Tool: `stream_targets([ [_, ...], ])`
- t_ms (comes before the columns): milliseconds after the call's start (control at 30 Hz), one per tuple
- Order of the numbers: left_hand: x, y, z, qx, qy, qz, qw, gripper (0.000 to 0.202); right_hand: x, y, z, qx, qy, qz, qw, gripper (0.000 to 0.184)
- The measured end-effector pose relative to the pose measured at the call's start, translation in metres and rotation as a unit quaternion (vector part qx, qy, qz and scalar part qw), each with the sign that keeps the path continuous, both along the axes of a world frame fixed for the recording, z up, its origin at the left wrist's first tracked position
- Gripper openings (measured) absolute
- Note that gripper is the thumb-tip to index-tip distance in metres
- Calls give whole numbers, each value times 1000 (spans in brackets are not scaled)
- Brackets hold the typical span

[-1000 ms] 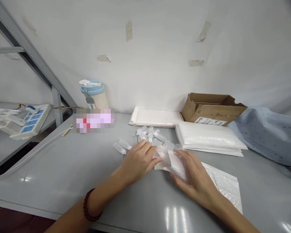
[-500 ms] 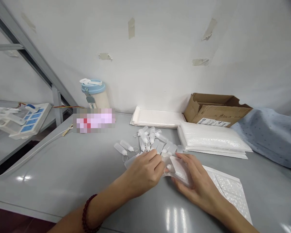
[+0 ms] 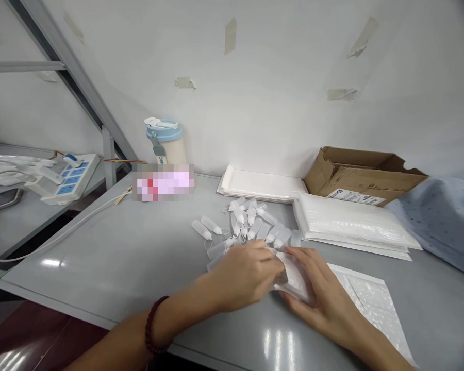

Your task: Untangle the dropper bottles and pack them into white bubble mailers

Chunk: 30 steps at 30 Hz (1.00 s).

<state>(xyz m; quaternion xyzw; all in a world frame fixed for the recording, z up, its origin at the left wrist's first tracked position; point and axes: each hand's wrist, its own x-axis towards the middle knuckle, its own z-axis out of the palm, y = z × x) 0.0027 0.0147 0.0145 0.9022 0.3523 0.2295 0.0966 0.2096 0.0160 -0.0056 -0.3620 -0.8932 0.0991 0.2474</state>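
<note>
My right hand [image 3: 320, 288] is wrapped around a clear plastic bag [image 3: 298, 278], thumb below and fingers above. My left hand [image 3: 251, 273] is closed at the bag's left, open-looking end, with its fingertips partly in or against the mouth. What those fingers hold is hidden behind the hand. Just beyond both hands lies a loose pile of small translucent squeeze bottles [image 3: 255, 226] with white tips and looped caps. Some of the pile is covered by my left hand. A white bubble mailer [image 3: 375, 304] lies flat beside my right forearm.
Behind the pile sit a stack of white mailers [image 3: 265, 184] and a thicker bubble-mailer stack [image 3: 355, 221]. Further back are an open cardboard box [image 3: 371, 178], blue cloth [image 3: 444, 221] and a blue-lidded cup [image 3: 166, 139]. A white cable [image 3: 62, 239] crosses the grey table's left side.
My left hand has moved right, closer to my right hand, and now covers the bag's mouth and the white bottle tip seen there before. The whole view has shifted slightly.
</note>
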Motion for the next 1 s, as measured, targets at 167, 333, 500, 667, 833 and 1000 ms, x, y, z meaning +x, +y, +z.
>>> stream_targets([
  [167,-51,21,22,-26,-82,178,980,20,4,1,2,-7,11,-17,1000,55],
  [333,-104,34,28,-12,25,309,951,23,7,1,5,15,38,-31,999,55],
  [500,-112,37,17,-84,71,292,950,23,4,-4,13,47,113,-29,992,53],
  [667,-101,39,8,-121,103,229,960,24,4,-9,22,70,166,-28,983,55],
  [833,-93,42,4,-124,143,208,960,22,8,-12,25,63,205,-24,976,55],
  [1000,-89,42,6,-121,148,205,960,22,10,-10,25,81,207,-4,975,57],
])
